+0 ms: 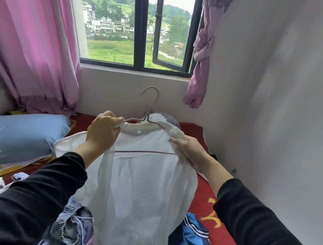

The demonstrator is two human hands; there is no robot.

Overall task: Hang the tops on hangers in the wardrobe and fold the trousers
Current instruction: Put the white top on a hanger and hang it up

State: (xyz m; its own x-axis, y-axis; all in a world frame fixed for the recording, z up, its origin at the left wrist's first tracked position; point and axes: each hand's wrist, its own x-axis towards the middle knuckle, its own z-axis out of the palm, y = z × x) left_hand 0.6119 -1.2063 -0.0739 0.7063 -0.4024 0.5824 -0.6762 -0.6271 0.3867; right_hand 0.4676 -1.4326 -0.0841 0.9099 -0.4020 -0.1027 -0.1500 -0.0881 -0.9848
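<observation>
The white top (141,179) is held up in the air over the bed (224,237), between the two hands and in front of the person's chest, with its hem hanging down toward the heap of clothes below. A wire hanger (152,97) is already inside it. The hook rises out of the neck opening, pointing up and away from the person, and the bottom bar shows through the thin cloth as a dark line. That bar gives the long axis, which runs side to side, nearly level, from one hand to the other. The left grip (104,128) is clenched round the collar edge and the hanger's bare sloping arm together, knuckles up, wrist raised. The right grip (187,148) sits a little lower and pinches the cloth at the opposite shoulder, where the hanger's end is covered. The hook stands between the hands, slightly nearer the left one, so the left looks better placed to take the hanger's weight. The right would then be free to smooth that shoulder down. Both forearms reach forward in black sleeves, elbows bent. Denim trousers (69,226) and a blue striped garment (193,236) lie unfolded on the bed beneath the hem. No wardrobe is in view, so the way to it cannot be judged.
</observation>
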